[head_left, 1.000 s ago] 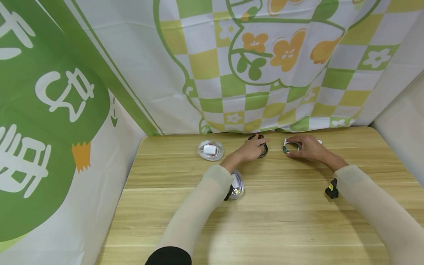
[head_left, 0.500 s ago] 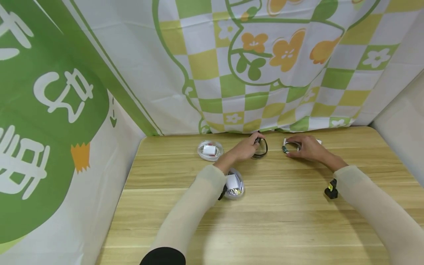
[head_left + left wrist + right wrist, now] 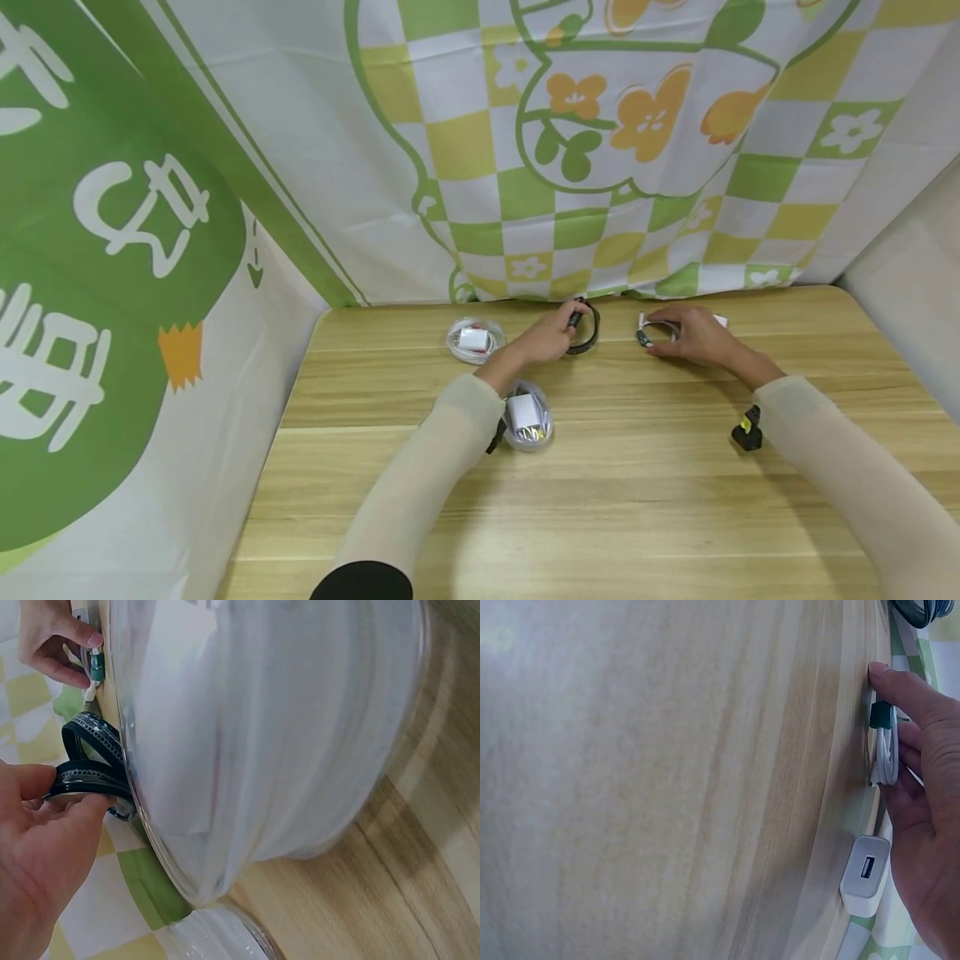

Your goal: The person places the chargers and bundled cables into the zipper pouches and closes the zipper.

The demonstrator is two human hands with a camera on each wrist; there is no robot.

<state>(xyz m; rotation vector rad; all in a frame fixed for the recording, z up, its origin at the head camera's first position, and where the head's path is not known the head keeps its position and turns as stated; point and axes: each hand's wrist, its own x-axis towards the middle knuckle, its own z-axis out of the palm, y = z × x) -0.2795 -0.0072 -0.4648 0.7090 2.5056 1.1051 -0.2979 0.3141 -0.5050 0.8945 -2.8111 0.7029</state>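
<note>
In the head view my left hand pinches the left side of a dark looped band at the table's back edge. The left wrist view shows this band in several loops, black-blue with a pale pattern, between thumb and fingers. To the right, my right hand holds a small coil of white cable with thumb and fingertips. A green tie wraps the cable. Beside that hand lies a white USB charger plug, mostly covered by the hand in the head view.
Two round clear containers, one at the back left and one nearer, each hold a white charger and cable. The nearer one lies beside my left wrist. A printed cloth hangs behind the wooden table.
My left hand has shifted left from over the dark band to its left side, where it pinches it. The band's loop now shows more fully. My right hand stays nearly still.
</note>
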